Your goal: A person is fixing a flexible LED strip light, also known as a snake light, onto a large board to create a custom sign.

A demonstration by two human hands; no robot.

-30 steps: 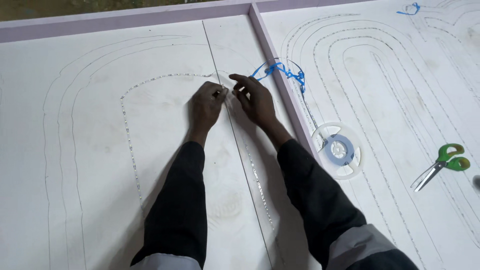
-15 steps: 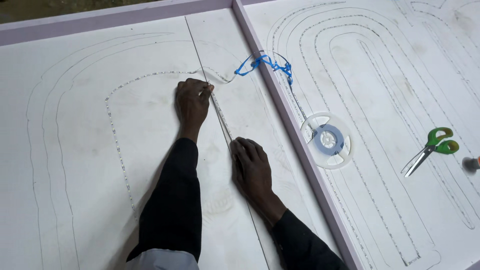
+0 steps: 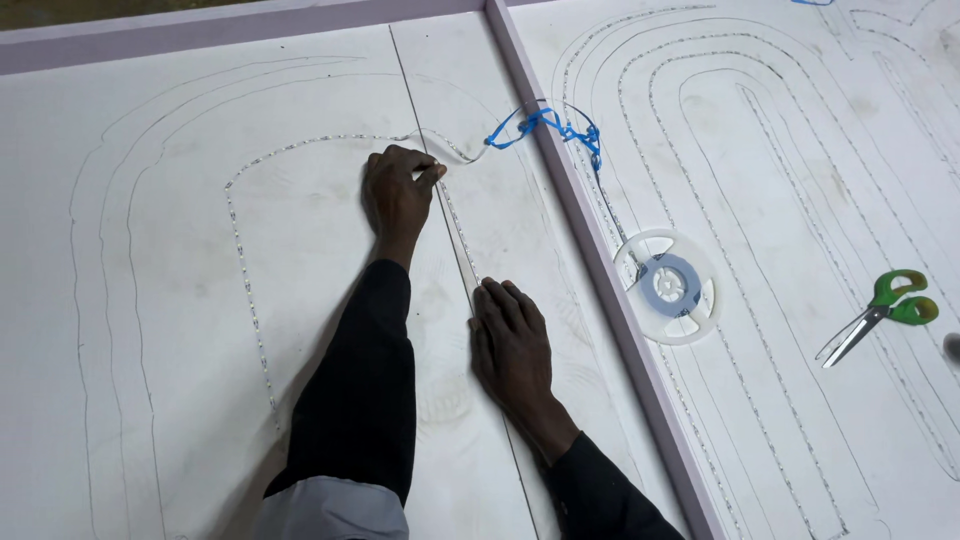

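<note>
Head camera looks steeply down, close over white board (image 3: 200, 250).

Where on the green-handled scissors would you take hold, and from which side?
Take the scissors by the green loops at the upper right end, coming from the right. They lie flat on the white panel, blades closed and pointing lower left, with clear space around the handles.

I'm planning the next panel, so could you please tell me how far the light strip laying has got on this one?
Done: the strip follows the drawn loop up the left side and across the top. In hand: the left hand pins it at the top bend, and the right hand presses it down along the seam. Left: the stretch below the right hand shows no strip, and more waits on the reel.
</note>
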